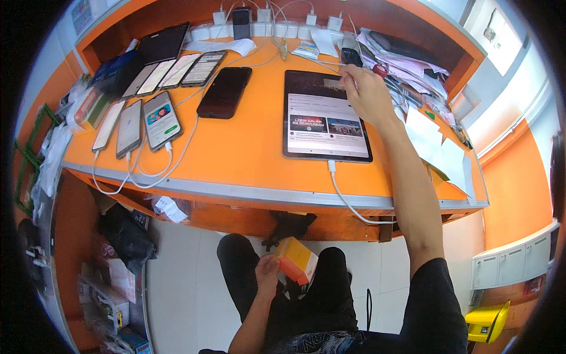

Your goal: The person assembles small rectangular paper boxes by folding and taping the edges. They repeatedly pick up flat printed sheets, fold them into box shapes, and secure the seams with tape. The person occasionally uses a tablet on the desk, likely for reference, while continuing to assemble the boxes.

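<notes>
Orange box (pixel 298 259), edge in left fingers (pixel 270 261)

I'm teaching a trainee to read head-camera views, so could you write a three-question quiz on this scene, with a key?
1. Short answer: which hand holds the orange and yellow box?

2. Multiple choice: at which edge does the white cable plug meet the tablet?
A) far edge
B) left edge
C) near edge

3. True or false: the right hand is below the desk.

Key:
1. The left hand.
2. C.
3. False; it is above the desk, near the tablet's far right corner.
</notes>
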A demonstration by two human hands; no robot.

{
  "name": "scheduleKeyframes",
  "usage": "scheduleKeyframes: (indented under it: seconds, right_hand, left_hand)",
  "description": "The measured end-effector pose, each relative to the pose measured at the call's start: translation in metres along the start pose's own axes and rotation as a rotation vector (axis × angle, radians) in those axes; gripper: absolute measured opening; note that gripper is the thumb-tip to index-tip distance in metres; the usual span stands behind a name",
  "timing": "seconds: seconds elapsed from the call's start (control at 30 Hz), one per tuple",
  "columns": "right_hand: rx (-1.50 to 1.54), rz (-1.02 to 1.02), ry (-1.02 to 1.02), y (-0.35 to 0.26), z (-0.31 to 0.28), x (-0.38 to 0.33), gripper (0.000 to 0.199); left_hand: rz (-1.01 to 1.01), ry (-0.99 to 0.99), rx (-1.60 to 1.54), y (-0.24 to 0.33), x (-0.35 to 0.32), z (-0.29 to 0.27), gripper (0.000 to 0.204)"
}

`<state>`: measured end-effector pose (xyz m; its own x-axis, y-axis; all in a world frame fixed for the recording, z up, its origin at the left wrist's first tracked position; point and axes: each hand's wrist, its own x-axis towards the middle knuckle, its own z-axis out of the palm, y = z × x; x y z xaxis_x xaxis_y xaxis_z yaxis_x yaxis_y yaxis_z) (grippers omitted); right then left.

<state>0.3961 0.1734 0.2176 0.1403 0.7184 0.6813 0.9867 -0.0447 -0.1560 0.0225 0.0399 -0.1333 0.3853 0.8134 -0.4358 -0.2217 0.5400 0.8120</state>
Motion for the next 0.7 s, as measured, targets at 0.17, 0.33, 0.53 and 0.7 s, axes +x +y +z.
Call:
scheduleKeyframes:
  seconds: [0.17, 0.33, 0.53, 0.7]
  right_hand:
    - [0.015, -0.038, -0.052, 0.004, 0.005, -0.008, 0.025]
    - [-0.155, -0.017, -0.124, 0.009, 0.015, -0.016, 0.029]
    - [0.033, -0.016, -0.249, -0.001, -0.014, 0.002, 0.024]
    - [-0.030, -0.027, -0.150, 0.010, 0.002, -0.006, 0.022]
  left_hand:
    - [-0.063, -0.039, 0.095, -0.008, 0.006, 0.006, 0.015]
    - [-0.055, -0.095, 0.199, -0.010, 0.008, 0.008, 0.012]
    - [-0.008, -0.129, 0.189, -0.015, 0.009, -0.001, 0.012]
    - [-0.101, -0.106, 0.235, -0.005, 0.007, 0.007, 0.013]
